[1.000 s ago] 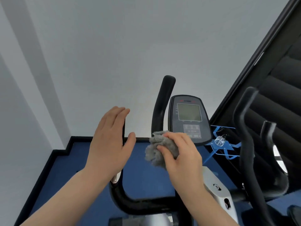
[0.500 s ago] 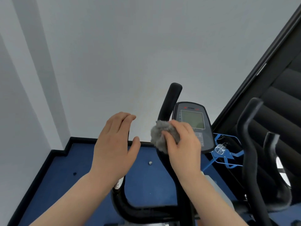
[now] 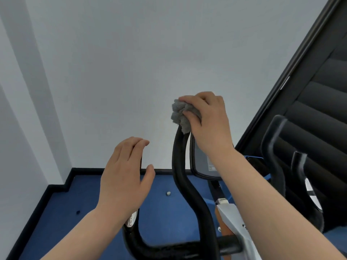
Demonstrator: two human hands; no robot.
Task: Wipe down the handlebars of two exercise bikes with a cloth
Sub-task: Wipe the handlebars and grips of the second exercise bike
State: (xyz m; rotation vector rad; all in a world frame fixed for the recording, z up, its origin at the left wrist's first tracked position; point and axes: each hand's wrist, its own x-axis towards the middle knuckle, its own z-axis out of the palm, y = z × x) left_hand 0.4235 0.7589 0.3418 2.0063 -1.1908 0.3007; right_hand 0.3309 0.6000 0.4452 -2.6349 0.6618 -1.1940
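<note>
Handlebar (image 3: 183, 177) tip capped by grey cloth (image 3: 181, 115), right hand (image 3: 208, 124) clenched around it, hiding console (image 3: 201, 162); left hand (image 3: 124, 177) open against the other grip.

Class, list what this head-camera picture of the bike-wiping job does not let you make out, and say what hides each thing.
- Tip of the black right handlebar: covered by the crumpled grey cloth in the right hand.
- Upper left handlebar: behind the open left hand.
- Grey console screen: mostly hidden by the right wrist.
- Second black bike's handlebars: partly cut off by the right edge.
</note>
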